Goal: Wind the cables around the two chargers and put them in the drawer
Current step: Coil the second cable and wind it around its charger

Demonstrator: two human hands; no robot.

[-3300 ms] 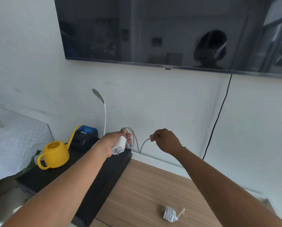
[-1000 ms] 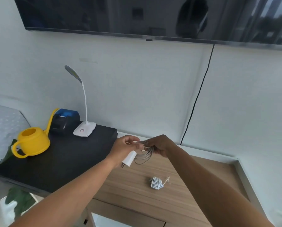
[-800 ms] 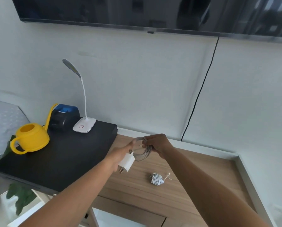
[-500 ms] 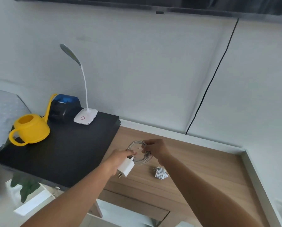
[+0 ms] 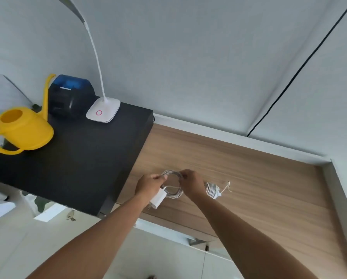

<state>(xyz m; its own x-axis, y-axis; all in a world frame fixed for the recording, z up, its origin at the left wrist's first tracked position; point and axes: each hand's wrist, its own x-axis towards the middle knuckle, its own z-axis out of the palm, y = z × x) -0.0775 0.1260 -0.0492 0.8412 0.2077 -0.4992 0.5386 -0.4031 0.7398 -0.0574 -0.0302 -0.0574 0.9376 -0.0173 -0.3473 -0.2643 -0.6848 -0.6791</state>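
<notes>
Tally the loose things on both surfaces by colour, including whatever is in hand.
White: 3 – held charger with its coiled cable, wound charger, desk lamp
Yellow: 1 – watering can
Black and blue: 1 – small device
Total: 5

No words, brands or numbers can be read anywhere. The one sign is a small pink ring on the white lamp base (image 5: 103,110), which stands at about 10 o'clock from the frame's centre, on the black cabinet (image 5: 78,158). The blue-topped black box (image 5: 70,95) just beside the base, at its 9 o'clock, shows no legible label. The white charger (image 5: 158,200) and the wound charger (image 5: 212,189), at about 6 o'clock, carry no print that can be made out; any marking is too small to tell.
</notes>
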